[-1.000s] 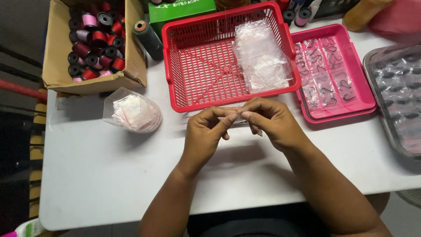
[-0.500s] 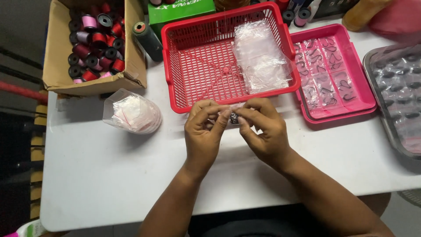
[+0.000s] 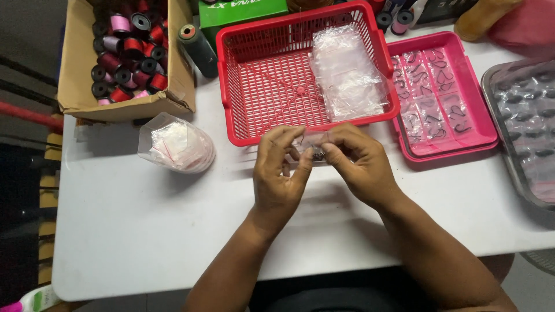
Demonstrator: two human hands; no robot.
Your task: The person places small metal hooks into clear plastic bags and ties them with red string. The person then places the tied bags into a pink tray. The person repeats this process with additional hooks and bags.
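Note:
My left hand [image 3: 280,173] and my right hand [image 3: 358,162] meet over the white table [image 3: 144,231], just in front of the red plastic basket [image 3: 266,86]. Between their fingertips they pinch a small clear plastic bag [image 3: 312,144] with small dark pieces inside. A heap of the same filled clear bags [image 3: 347,75] lies in the basket's right half. Right of the basket, a pink tray [image 3: 445,98] holds rows of small dark hooks under clear film.
A cardboard box of thread spools [image 3: 124,52] stands at the back left, with a dark green spool [image 3: 196,49] beside it. A bundle of empty clear bags [image 3: 176,144] lies left of my hands. A grey tray [image 3: 526,121] sits at the right edge, a green box [image 3: 243,8] behind the basket.
Both hands have shifted slightly and worked the small bag between the fingertips; the fingers of the left hand are now raised more. Nothing else on the table moved.

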